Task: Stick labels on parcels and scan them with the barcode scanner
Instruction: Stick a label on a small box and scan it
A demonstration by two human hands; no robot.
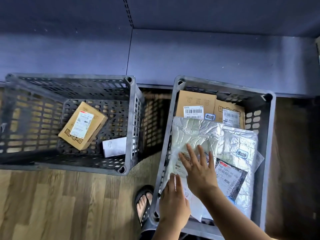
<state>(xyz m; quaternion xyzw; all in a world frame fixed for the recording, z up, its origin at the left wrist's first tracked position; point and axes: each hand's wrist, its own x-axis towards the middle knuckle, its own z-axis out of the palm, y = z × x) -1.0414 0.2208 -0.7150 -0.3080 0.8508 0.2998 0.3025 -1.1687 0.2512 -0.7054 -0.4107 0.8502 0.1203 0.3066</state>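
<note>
**Both hands flat on a white bag parcel (190,134) in the right crate (225,86)**

Head view: the parcel tops the pile inside the right crate, in front of two labelled cardboard boxes (195,101). The right hand (199,172) presses it with fingers spread, grip released. The left hand (173,200) rests straight-fingered on its near end, grip also released. Left of that crate, a second crate (133,118) holds one labelled box (83,125).

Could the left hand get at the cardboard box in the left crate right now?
Probably yes: the cardboard box lies uncovered in the open-topped left crate, and the left hand holds nothing, though it must clear the crate's rim.
</note>
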